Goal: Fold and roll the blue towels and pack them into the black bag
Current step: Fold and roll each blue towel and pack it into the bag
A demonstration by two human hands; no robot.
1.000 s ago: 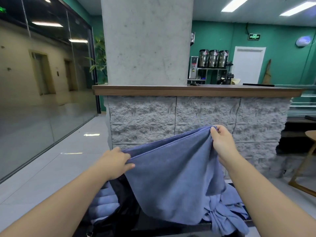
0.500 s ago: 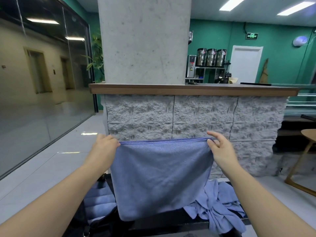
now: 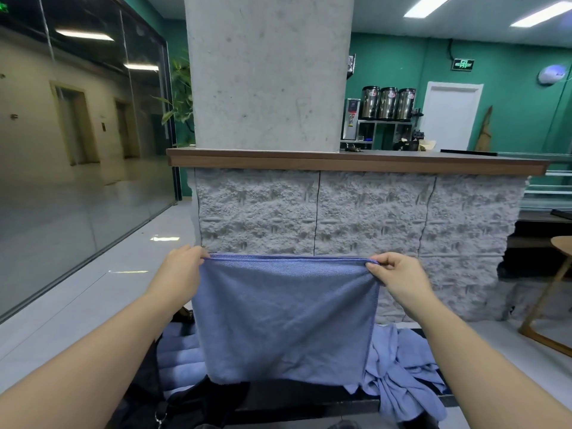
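In the middle of the frame we pinch the top corners of a blue towel with our left hand and right hand; it looks soft, light and floppy, so corners seem best.

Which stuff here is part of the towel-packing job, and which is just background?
Part of the job:
- held blue towel, pinched at its top corners by left hand and right hand
- rolled blue towels in the black bag
- loose towel pile, lower right

Just lying about:
- stone counter
- drink urns
- wooden table
- plant
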